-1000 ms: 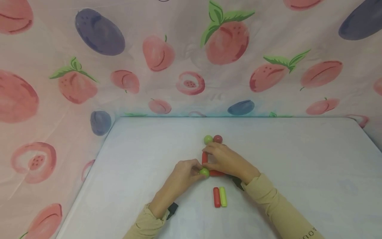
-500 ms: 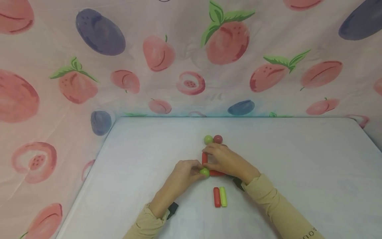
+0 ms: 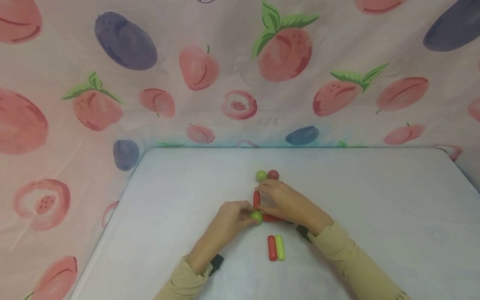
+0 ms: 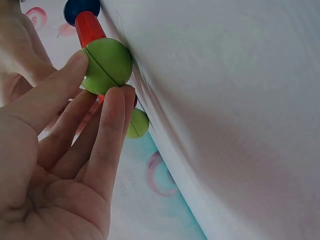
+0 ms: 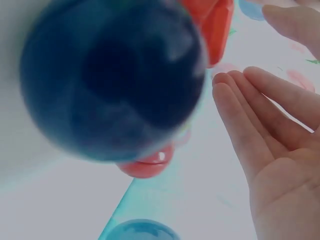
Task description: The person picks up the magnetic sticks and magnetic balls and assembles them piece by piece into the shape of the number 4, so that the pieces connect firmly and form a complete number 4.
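My left hand (image 3: 230, 221) pinches a green ball (image 3: 256, 217) between thumb and fingertips; a seam line crosses it in the left wrist view. From the ball a red rod (image 3: 271, 217) extends right, with a dark blue ball (image 5: 112, 80) at its far end, mostly hidden by my right hand in the head view. A second red rod (image 3: 256, 200) points away from the green ball. My right hand (image 3: 286, 200) reaches over the rods, thumb and fingers near the second rod's ends. In the right wrist view its fingers (image 5: 240, 120) are fairly straight, with a gap to the red rod.
Beyond the hands, another green ball (image 3: 261, 175) and a dark red ball (image 3: 273, 174) sit side by side. A loose red rod (image 3: 272, 248) and a yellow-green rod (image 3: 280, 247) lie together nearer the front. Fruit-print cloth (image 3: 240, 62) hangs behind the white table (image 3: 180, 175).
My right wrist and forearm have shifted slightly to the right. The left hand keeps its pinch on the green ball, and the loose rods stay put.
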Available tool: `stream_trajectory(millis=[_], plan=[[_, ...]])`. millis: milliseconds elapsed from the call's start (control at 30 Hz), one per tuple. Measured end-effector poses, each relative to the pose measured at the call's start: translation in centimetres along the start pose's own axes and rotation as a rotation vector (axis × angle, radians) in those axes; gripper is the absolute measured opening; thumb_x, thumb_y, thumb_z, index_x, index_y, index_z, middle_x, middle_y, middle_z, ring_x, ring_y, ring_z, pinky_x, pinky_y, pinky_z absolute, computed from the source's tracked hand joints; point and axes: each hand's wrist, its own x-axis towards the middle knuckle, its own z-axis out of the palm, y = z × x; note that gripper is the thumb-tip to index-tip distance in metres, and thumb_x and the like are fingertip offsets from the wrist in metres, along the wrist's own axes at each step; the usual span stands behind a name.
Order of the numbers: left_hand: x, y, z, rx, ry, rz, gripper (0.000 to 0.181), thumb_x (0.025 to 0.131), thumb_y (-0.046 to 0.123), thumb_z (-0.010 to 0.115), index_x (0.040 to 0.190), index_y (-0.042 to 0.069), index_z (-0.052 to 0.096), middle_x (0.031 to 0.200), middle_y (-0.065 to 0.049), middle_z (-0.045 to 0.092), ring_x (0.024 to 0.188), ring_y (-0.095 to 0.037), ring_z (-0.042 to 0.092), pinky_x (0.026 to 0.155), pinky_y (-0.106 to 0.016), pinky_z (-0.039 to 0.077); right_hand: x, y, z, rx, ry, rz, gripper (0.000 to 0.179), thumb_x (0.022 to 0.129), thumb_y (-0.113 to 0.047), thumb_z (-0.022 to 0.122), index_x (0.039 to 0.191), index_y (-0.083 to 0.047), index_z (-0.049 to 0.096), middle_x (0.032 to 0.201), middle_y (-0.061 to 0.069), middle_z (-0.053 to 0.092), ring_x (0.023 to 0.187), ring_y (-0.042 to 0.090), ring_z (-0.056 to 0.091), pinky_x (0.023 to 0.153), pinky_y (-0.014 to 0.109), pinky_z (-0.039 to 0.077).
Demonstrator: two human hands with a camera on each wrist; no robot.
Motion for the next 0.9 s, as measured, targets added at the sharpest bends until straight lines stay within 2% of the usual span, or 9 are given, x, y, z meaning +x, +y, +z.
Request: stream_trajectory(millis=[333,533,667,900], plan=[[0.0,0.1,0.0,-0.001,-0.002,-0.005,0.021,0.084,0.024,0.08,0.102,0.014,0.074,0.096,0.003,0.075,0.083,-0.005,0.068,0.078,-0.021,0.056,-1.6,-0.2,-1.1,0.011,-0.036,0.01,0.043,0.086,-0.026,0.079,0.122,-0.006,0.066,0.12,0.007,0.065,0.114,0.023,0.059,0.098,0.039,0.053],[-0.1,0.2,-0.1,-0.009,-0.001,-0.003,0.021,0.084,0.023,0.08,0.102,0.014,0.074,0.096,0.003,0.075,0.083,-0.005,0.069,0.079,-0.022,0.056,-2.3,-0.3,-1.4,0.013,-0.024,-0.027,0.046,0.084,-0.03,0.08,0.121,-0.006,0.066,0.12,0.007,0.066,0.112,0.021,0.061,0.097,0.037,0.053],[-0.1,0.2,-0.1,-0.001,-0.003,-0.012,0.022,0.084,0.024,0.08,0.103,0.014,0.074,0.096,0.003,0.075,0.083,-0.006,0.069,0.079,-0.023,0.056,-2.8,-0.4,-1.4,0.027,0.001,-0.056,0.045,0.082,-0.031,0.082,0.118,-0.006,0.067,0.116,0.007,0.067,0.104,0.018,0.063,0.093,0.035,0.055],[-0.1,0.2,-0.1,0.005,-0.001,-0.012,0.022,0.085,0.024,0.079,0.103,0.013,0.074,0.096,0.002,0.075,0.084,-0.007,0.069,0.079,-0.023,0.057,-4.0,-0.6,-1.5,0.029,-0.018,-0.035,0.044,0.082,-0.026,0.083,0.119,-0.008,0.067,0.115,0.006,0.067,0.105,0.018,0.061,0.093,0.035,0.056]])
